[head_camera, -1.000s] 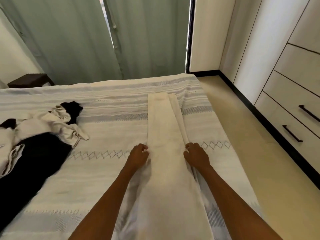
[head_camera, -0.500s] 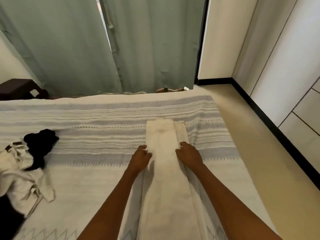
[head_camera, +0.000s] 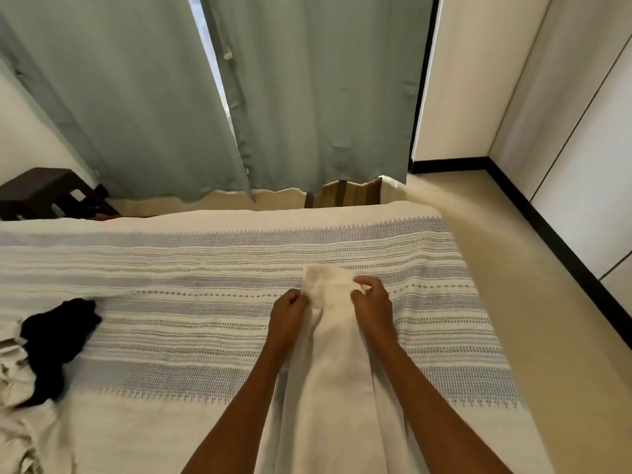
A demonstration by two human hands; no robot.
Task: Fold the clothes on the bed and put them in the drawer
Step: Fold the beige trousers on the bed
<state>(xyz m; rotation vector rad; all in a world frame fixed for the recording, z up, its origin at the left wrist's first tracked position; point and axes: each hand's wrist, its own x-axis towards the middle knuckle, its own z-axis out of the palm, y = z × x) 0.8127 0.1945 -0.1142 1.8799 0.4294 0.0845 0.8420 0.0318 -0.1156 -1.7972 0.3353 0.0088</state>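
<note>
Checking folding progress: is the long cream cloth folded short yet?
No. The long cream cloth lies as a narrow strip; both hands pinch its far end.

Soft daylight through the curtain gap [head_camera: 205,63] — wide-angle bowing.

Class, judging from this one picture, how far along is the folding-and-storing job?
Done: the cream garment lies folded into a long strip. In hand: the left hand and right hand grip its far end on the bed. Left: the black and cream pile is unfolded; nothing visibly stored, no drawer in view.

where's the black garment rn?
Head view, far left: the black garment lies on the striped bedspread, beside crumpled cream clothes, well left of both hands.
</note>
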